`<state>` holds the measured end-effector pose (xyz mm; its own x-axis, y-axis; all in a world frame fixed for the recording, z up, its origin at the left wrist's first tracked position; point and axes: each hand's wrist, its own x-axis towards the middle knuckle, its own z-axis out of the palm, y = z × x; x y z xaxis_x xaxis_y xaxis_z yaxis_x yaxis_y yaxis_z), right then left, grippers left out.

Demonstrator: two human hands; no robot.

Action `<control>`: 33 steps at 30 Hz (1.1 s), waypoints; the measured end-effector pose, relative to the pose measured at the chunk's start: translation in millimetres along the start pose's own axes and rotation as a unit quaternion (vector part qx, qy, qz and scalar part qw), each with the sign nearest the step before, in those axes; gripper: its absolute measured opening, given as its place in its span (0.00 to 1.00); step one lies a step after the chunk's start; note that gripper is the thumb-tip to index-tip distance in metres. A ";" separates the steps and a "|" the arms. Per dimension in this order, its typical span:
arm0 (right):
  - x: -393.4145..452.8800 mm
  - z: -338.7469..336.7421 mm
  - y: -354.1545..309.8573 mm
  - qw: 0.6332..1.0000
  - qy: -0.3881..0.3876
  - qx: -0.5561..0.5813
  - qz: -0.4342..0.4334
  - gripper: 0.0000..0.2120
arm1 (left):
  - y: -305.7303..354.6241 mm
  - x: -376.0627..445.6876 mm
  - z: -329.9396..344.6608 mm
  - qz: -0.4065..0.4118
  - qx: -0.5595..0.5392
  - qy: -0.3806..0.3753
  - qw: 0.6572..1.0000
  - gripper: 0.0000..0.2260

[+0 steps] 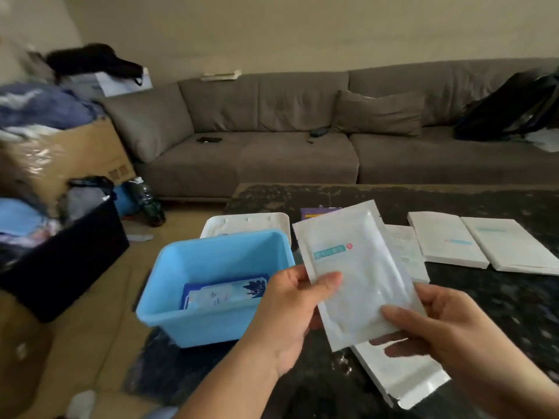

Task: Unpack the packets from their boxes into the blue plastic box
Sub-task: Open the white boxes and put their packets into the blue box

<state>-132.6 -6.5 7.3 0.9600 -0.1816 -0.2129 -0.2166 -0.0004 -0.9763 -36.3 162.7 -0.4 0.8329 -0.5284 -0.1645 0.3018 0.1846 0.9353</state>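
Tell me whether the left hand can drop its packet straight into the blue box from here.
Probably yes. The left hand pinches the white packet beside the open blue box, with nothing between them. The right hand also grips the packet, so it must let go first.

packet [357,273] print blurred, white box [399,376] half hidden beneath

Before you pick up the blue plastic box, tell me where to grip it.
Grip the blue plastic box by its near-left rim, coming from above on the left: the top is open with a rolled lip, and the right side is crowded by both hands and the white packet.
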 end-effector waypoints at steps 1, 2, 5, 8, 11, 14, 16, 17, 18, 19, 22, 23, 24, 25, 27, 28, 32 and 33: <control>6.5 2.0 -7.0 0.999 -0.024 -0.030 0.010 0.14 | 9.0 0.1 -8.2 0.021 -0.001 0.008 1.000 0.09; 13.4 4.7 -15.3 0.997 -0.051 -0.062 0.018 0.13 | 19.8 1.9 -19.1 0.051 0.011 0.028 0.998 0.07; 46.2 21.1 -43.7 0.995 -0.050 -0.084 -0.005 0.15 | 58.8 12.3 -61.8 0.155 0.086 0.097 0.979 0.09; 89.6 51.5 -71.3 0.996 0.028 -0.053 -0.061 0.13 | 93.8 20.9 -105.8 0.210 0.170 0.120 0.955 0.16; 130.1 88.3 -79.3 0.988 0.029 -0.119 -0.096 0.14 | 110.5 28.2 -142.6 0.183 0.266 0.133 0.937 0.22; 161.9 121.2 -64.6 0.964 -0.001 -0.239 -0.114 0.14 | 109.7 38.4 -179.4 0.138 0.396 0.176 0.890 0.20; 175.7 135.0 -51.4 0.947 -0.019 -0.302 -0.110 0.15 | 102.4 43.4 -199.6 0.097 0.496 0.188 0.842 0.16; 181.1 140.3 -45.6 0.940 -0.029 -0.324 -0.101 0.15 | 97.1 44.9 -206.5 0.080 0.538 0.186 0.818 0.13; 185.5 144.4 -40.0 0.935 -0.038 -0.342 -0.089 0.15 | 90.5 47.2 -212.0 0.068 0.573 0.182 0.796 0.12; 189.2 148.3 -34.9 0.930 -0.045 -0.358 -0.075 0.15 | 83.9 49.8 -214.8 0.061 0.603 0.177 0.775 0.10; 199.1 155.9 -24.0 0.900 -0.054 -0.430 -0.045 0.17 | 68.6 59.8 -211.7 0.048 0.717 0.160 0.677 0.09; 201.6 158.2 -22.2 0.887 -0.058 -0.456 -0.036 0.18 | 65.5 63.2 -207.2 0.044 0.771 0.147 0.617 0.09; 204.0 160.2 -20.8 0.875 -0.063 -0.478 -0.027 0.18 | 63.1 66.2 -201.4 0.044 0.820 0.129 0.557 0.10; 206.6 162.0 -19.5 0.866 -0.067 -0.494 -0.019 0.18 | 60.9 69.9 -196.5 0.046 0.857 0.104 0.503 0.11; 210.7 165.9 -16.8 0.852 -0.084 -0.516 0.003 0.17 | 57.8 77.6 -186.9 0.049 0.903 0.057 0.423 0.12; 212.9 167.7 -14.4 0.841 -0.093 -0.532 0.014 0.18 | 56.2 80.9 -184.1 0.043 0.918 0.041 0.391 0.11; 220.3 174.5 -1.1 0.775 -0.132 -0.617 0.033 0.17 | 50.2 88.6 -180.7 0.030 0.948 0.017 0.316 0.13; 221.7 175.9 2.5 0.763 -0.141 -0.629 0.034 0.17 | 48.6 88.6 -180.9 0.028 0.953 0.014 0.302 0.12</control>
<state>110.9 126.2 -49.3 0.9005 -0.0051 -0.4349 -0.0965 -0.9773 -0.1884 136.1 274.7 -26.3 0.8238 -0.5562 -0.1095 -0.5056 -0.6336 -0.5855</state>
